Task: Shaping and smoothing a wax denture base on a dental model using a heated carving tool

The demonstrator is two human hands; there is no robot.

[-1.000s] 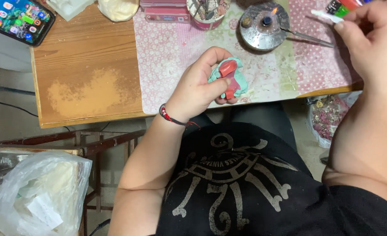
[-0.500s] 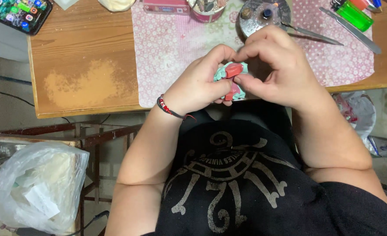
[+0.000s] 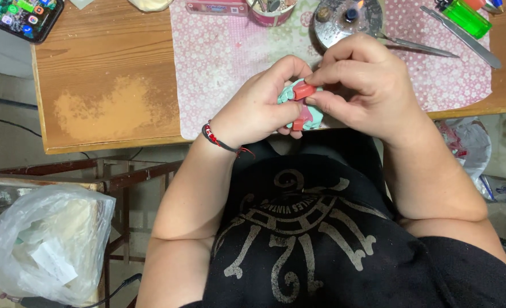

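Note:
A small teal and red clay figure [image 3: 302,107] is held over the front edge of the wooden table [image 3: 104,85]. My left hand [image 3: 258,105] grips the figure from the left, a red and black bracelet on its wrist. My right hand [image 3: 361,85] closes on the figure from the right, its fingertips pinching the red piece at the top. Most of the figure is hidden between the fingers.
A pink patterned mat [image 3: 224,51] covers the table's middle. On it stand a round metal dish with a small flame [image 3: 347,20], metal tools [image 3: 458,35], a green lighter [image 3: 467,17] and a pink cup [image 3: 270,10]. A phone [image 3: 16,17] lies far left. A plastic bag [image 3: 41,245] sits lower left.
My right hand came down from the table's far right corner and joined the left hand on the clay figure. The view shifted slightly.

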